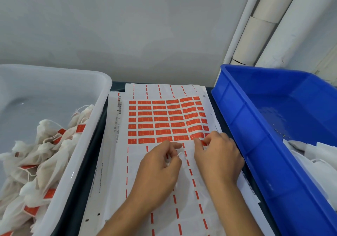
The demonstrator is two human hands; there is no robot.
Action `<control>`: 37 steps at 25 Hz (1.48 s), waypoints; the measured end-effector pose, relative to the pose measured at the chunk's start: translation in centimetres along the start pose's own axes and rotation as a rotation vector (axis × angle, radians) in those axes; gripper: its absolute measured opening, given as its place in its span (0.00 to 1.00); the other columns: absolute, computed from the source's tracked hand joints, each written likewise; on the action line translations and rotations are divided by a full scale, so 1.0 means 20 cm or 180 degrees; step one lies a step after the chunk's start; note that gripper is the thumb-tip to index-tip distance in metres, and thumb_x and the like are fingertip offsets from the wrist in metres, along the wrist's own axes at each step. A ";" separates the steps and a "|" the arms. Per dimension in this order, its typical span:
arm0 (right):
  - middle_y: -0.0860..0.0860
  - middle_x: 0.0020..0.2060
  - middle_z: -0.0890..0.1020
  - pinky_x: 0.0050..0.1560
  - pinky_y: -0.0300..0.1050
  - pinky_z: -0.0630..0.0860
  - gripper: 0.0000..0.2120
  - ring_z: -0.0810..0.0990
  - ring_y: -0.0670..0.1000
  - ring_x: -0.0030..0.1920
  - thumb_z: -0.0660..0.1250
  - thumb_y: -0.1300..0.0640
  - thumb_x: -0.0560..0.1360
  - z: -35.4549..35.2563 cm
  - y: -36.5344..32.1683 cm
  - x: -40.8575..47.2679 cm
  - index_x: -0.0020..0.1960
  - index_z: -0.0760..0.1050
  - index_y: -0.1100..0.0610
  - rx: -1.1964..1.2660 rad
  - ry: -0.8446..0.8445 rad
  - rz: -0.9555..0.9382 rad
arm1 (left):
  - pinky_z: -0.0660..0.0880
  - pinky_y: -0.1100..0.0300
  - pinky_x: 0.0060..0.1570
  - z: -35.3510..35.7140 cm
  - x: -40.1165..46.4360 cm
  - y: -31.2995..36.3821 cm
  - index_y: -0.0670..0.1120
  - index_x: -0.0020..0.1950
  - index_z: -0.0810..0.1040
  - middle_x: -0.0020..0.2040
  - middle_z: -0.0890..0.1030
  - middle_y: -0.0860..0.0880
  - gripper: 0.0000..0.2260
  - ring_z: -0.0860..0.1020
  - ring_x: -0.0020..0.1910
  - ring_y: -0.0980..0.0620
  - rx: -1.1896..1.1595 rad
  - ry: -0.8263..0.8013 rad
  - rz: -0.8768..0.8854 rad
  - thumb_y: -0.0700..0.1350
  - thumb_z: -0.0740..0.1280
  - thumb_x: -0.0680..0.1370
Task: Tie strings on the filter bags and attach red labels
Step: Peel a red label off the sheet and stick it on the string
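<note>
Both hands work at the near edge of the red block on the label sheet [164, 121], which lies flat on the dark bench [85, 177] between two bins. Right hand [217, 155]: thumb and forefinger pinched together on a red label [201, 141] at the bottom right corner of the printed grid, the label's corner lifted off the backing. Left hand [160, 164]: fingers curled, forefinger stretched toward the right hand, a bit of white string [180, 154] nipped at its fingertips; whether a filter bag hangs under that palm cannot be told. Sheet below the red block shows bare white backing with dashed red strips where labels are gone; more sheets are stacked beneath, edges and a barcode strip showing at left and right. Clear plastic bin [102, 93] at left holds a heap of finished filter bags [36, 163], white, cinched with string, red tags showing among them. Blue crate [255, 126] at right, touching the sheets' right edge, holds white untagged bags [317, 155] in its near corner, partly cut off by the frame. White pipes [264, 22] run up the wall behind the crate.
</note>
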State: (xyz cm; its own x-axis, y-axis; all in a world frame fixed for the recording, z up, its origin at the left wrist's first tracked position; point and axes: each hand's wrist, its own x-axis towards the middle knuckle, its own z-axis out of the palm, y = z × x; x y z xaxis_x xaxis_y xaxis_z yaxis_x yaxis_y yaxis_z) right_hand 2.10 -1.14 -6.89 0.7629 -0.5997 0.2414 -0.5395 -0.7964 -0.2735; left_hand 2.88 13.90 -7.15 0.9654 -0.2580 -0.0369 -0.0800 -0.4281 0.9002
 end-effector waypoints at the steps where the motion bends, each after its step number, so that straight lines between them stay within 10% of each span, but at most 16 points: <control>1: 0.45 0.52 0.82 0.46 0.45 0.81 0.23 0.80 0.46 0.45 0.62 0.32 0.77 0.00 0.00 0.00 0.59 0.78 0.47 -0.0033 -0.0008 -0.0057 | 0.68 0.73 0.50 0.00 0.00 0.00 0.57 0.46 0.76 0.59 0.79 0.69 0.07 0.78 0.58 0.64 -0.0008 0.0004 -0.0012 0.49 0.65 0.84; 31: 0.39 0.49 0.83 0.46 0.43 0.80 0.14 0.77 0.44 0.39 0.68 0.33 0.75 -0.08 0.15 0.09 0.52 0.77 0.41 0.0374 -0.0464 -0.0504 | 0.71 0.79 0.33 0.00 0.01 -0.02 0.53 0.45 0.76 0.56 0.81 0.69 0.07 0.79 0.52 0.67 -0.0281 -0.0079 -0.0137 0.48 0.67 0.83; 37: 0.41 0.48 0.85 0.34 0.32 0.65 0.13 0.72 0.41 0.32 0.68 0.35 0.76 -0.08 0.14 0.10 0.50 0.81 0.43 0.0365 -0.0449 -0.0408 | 0.72 0.77 0.33 0.00 0.01 -0.03 0.54 0.46 0.77 0.55 0.80 0.70 0.06 0.79 0.53 0.66 -0.0303 -0.0081 -0.0160 0.48 0.67 0.83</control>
State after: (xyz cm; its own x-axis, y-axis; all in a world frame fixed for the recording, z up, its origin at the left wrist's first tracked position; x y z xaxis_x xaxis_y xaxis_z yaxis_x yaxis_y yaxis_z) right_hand 1.53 -4.75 -5.63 0.8692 -0.4710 0.1507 -0.3970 -0.8463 -0.3551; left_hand 3.19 13.98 -7.67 0.9610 -0.2606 -0.0930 -0.0065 -0.3572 0.9340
